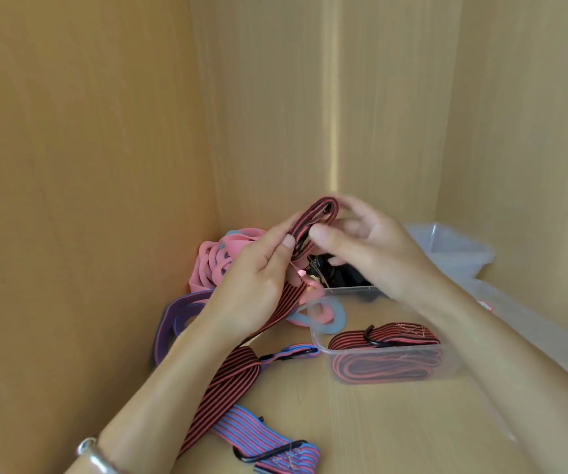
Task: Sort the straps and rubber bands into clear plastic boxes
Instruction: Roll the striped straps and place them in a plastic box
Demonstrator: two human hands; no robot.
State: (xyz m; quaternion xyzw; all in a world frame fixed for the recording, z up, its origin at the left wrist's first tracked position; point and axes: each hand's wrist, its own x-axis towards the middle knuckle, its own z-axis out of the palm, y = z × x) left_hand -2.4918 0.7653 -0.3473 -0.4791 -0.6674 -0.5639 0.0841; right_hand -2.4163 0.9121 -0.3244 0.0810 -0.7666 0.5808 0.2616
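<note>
**A:** Red-black strap (pixel 238 371): where is it?

**B:** Lifted over the shelf floor (pixel 378 422). Its top end is folded into a loop between both hands. The rest runs under the left wrist down to the floor, touching a blue strap (pixel 262 436).

**A:** And the grip?

**B:** The left hand (pixel 258 278) pinches the folds between thumb and fingers. The right hand (pixel 368 254) is a bit blurred, but its thumb and curled fingers close on the loop from the other side.

**A:** Boxes?

**B:** The near box (pixel 318 340), under the right forearm, holds a folded strap (pixel 385 367) in the same colours. The second box (pixel 347 288), behind it, holds dark things I cannot make out. The third box (pixel 453 248) stands at the back right.

**A:** Bands?

**B:** Pink bands (pixel 217 261) are heaped in the corner behind the left hand.
</note>
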